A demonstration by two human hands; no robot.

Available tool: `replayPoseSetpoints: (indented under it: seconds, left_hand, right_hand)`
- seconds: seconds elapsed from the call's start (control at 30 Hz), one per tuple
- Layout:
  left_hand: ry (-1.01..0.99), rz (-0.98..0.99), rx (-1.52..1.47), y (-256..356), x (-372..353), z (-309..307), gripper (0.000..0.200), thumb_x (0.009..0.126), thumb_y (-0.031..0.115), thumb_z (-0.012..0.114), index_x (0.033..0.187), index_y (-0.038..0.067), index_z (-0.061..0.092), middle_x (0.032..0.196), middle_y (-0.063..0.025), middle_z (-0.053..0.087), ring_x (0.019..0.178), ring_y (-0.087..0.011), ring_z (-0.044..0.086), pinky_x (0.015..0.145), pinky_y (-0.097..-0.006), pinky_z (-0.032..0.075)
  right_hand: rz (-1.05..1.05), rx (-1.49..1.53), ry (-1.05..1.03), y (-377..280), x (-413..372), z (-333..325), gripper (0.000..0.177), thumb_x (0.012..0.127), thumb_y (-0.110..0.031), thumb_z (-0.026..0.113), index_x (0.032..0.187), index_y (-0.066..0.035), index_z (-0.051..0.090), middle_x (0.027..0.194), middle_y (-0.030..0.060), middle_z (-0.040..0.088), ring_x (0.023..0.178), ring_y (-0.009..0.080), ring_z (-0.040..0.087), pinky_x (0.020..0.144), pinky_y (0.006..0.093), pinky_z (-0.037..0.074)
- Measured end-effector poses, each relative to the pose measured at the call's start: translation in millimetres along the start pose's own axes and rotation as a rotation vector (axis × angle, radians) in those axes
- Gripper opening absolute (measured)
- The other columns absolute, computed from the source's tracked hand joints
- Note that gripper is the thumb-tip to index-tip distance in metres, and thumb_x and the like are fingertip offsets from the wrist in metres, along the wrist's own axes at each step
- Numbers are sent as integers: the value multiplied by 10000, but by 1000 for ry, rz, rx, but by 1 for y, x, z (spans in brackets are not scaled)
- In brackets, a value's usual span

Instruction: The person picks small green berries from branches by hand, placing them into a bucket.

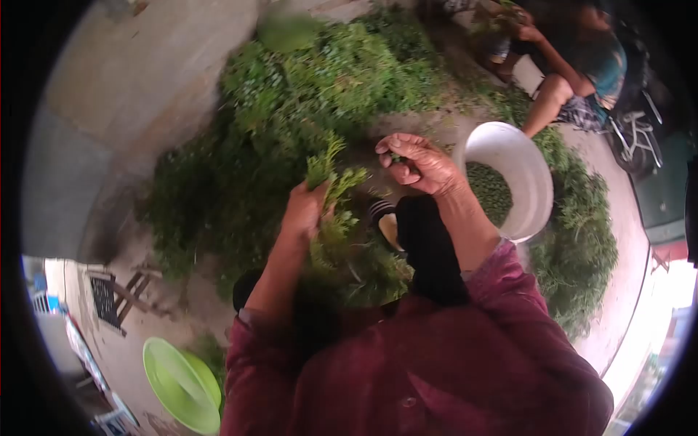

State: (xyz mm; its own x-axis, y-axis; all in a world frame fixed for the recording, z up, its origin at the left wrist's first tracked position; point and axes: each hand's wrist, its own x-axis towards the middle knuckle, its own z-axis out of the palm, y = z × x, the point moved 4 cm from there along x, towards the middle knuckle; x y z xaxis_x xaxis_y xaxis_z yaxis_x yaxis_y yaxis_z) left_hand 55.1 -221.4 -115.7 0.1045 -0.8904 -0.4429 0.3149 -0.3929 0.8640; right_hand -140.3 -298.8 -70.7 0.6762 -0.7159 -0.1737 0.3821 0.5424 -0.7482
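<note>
Dark red shirt comes closest, and past it the left hand grips a leafy green sprig — maybe to keep it steady — while the right hand curls round a green bit near the white bucket, perhaps for a short reach.

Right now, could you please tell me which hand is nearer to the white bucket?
The right hand is nearer, just left of the white bucket in the picture; the left hand, holding leafy stems, is farther left.
</note>
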Motion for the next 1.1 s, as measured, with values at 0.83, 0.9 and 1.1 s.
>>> replayPoseSetpoints:
  seconds: [0.83, 0.9, 1.1]
  left_hand:
    - [149, 143, -178, 6, -42, -67, 171, 824, 70, 556, 963, -28, 538, 765, -62, 588, 578, -103, 528, 509, -252, 439]
    - [167, 139, -185, 11, -46, -67, 165, 825, 68, 552, 959, -27, 539, 762, -61, 588, 581, -102, 528, 511, -251, 438]
    - [218, 145, -155, 19, -56, -63, 145, 834, 64, 540, 949, -25, 543, 774, -58, 588, 606, -99, 530, 523, -247, 437]
  right_hand:
    - [342, -657, -200, 75, 64, 94, 243, 752, -190, 659, 929, -34, 600, 697, -9, 531, 521, 61, 469, 394, 183, 301]
    - [347, -629, -195, 75, 65, 98, 226, 752, -162, 650, 930, -32, 600, 695, -6, 536, 518, 61, 473, 390, 183, 300]
    - [289, -622, -108, 75, 69, 97, 198, 736, -99, 628, 921, -31, 601, 672, 4, 535, 493, 65, 469, 384, 185, 303]
